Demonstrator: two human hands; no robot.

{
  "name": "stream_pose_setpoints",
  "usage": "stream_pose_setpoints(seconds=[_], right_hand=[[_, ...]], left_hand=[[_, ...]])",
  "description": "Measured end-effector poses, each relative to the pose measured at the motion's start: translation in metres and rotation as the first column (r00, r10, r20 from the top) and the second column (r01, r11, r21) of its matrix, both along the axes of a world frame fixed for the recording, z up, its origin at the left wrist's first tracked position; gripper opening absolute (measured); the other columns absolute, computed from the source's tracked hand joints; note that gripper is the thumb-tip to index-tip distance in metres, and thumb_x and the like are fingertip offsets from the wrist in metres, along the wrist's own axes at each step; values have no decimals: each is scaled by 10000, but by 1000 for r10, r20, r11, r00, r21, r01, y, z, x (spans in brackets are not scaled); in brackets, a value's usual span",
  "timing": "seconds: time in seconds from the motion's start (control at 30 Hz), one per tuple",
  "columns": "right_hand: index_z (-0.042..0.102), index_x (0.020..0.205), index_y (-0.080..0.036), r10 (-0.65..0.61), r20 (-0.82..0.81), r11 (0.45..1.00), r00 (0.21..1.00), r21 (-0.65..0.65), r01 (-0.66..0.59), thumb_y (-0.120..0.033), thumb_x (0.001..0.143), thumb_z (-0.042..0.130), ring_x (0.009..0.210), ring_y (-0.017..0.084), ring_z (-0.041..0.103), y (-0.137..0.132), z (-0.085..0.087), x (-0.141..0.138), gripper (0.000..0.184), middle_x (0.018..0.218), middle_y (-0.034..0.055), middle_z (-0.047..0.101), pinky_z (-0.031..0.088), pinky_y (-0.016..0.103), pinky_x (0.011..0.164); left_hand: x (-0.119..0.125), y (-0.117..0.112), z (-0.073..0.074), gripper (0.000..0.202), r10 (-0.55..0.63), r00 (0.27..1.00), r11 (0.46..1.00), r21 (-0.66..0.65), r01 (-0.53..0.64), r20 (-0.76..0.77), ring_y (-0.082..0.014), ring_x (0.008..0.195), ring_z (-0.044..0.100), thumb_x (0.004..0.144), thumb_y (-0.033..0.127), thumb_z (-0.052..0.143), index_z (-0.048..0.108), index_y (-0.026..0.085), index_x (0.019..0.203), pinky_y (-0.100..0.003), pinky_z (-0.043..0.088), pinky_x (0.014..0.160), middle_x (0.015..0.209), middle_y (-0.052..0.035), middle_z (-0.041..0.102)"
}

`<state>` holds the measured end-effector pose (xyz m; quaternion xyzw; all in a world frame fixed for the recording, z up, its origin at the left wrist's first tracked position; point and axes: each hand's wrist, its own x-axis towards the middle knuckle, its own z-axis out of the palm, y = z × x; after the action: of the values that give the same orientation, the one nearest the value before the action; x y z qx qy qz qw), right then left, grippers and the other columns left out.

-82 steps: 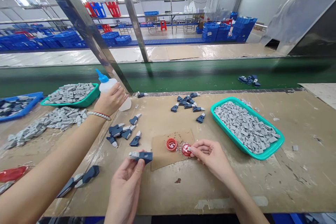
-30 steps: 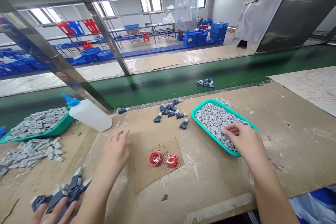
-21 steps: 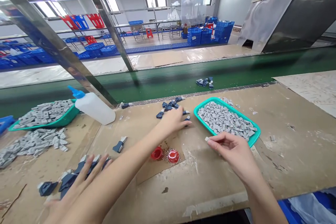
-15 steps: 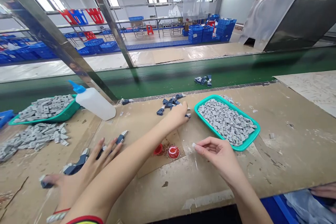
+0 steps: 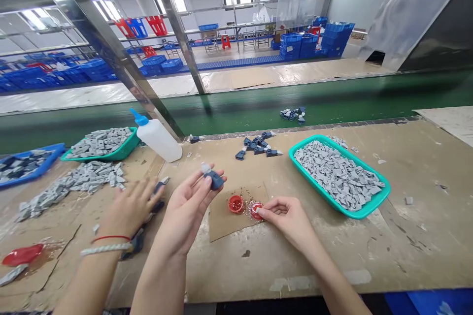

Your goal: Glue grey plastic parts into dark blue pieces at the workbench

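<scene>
My left hand [image 5: 192, 199] is closed on a dark blue plastic piece [image 5: 216, 180] with a pale grey tip, held above the table left of the red cups. Between thumb and fingertips, my right hand [image 5: 284, 214] pinches a small light grey piece, mostly hidden by the fingers. Those fingertips are at a small red cap [image 5: 254, 208]; whether the piece touches what is in it I cannot tell. Beside it stands a red cup [image 5: 235, 204] with red liquid, both on a piece of cardboard [image 5: 221, 229]. Several blue pieces with grey tips [image 5: 256, 146] lie in a loose group beyond.
A co-worker's hand [image 5: 127, 209] with a bracelet is over more blue pieces at left. A green basket [image 5: 384, 197] of grey parts stands right. At left are another green basket [image 5: 129, 145], a white bottle [image 5: 160, 142] and loose grey parts [image 5: 81, 177]. Behind runs a green conveyor [image 5: 236, 108].
My left hand has come back from the far group of blue pieces with one in its grip. My right hand has moved slightly left to the red cap. The view has shifted left.
</scene>
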<state>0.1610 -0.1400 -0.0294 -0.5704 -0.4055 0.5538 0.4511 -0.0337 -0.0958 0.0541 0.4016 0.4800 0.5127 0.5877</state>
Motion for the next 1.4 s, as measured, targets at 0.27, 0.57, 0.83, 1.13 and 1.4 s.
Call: stream_pose_setpoints(seconds=[0.27, 0.57, 0.83, 1.13, 1.4], right_hand=[[687, 694, -158, 4, -109, 999, 994, 42, 0, -361, 661, 773, 645, 154, 639, -9, 33, 7, 223, 695, 46, 716, 474, 225, 578], [681, 687, -167, 42, -199, 995, 979, 96, -24, -305, 656, 785, 656, 147, 622, -18, 63, 1, 176, 673, 19, 685, 474, 229, 609], [615, 702, -160, 141, -211, 990, 967, 40, -136, -334, 670, 774, 613, 106, 566, -17, 57, 2, 238, 674, 0, 661, 424, 206, 594], [511, 830, -196, 218, -175, 976, 960, 27, -217, -402, 687, 752, 647, 126, 548, -20, 54, 8, 348, 684, -18, 646, 397, 232, 642], [581, 914, -207, 36, 186, 995, 982, 87, -53, -508, 825, 542, 690, 170, 605, 1, 58, 53, 316, 807, 45, 672, 412, 247, 571]], left_hand=[[6, -39, -37, 241, 93, 994, 996, 9, -93, 54, -142, 1010, 622, 717, 234, 737, 678, 187, 947, -202, 469, 900, 1053, -42, 692], [33, -50, -42, 259, -2, 1000, 1000, 5, 2, 23, -225, 959, 666, 658, 205, 769, 712, 219, 910, -330, 534, 866, 957, -53, 735], [37, -57, -43, 255, -33, 999, 999, 21, 33, 10, -217, 916, 682, 640, 169, 779, 747, 249, 880, -320, 550, 854, 908, -37, 746], [43, -57, -37, 367, -98, 992, 994, 31, 101, -84, -293, 952, 673, 594, 176, 798, 747, 235, 953, -381, 579, 818, 1001, -66, 729], [9, -26, -49, 605, -9, 940, 991, 119, 53, -342, -253, 1076, 621, 780, 334, 640, 456, 196, 1340, -404, 469, 972, 1131, -116, 675]])
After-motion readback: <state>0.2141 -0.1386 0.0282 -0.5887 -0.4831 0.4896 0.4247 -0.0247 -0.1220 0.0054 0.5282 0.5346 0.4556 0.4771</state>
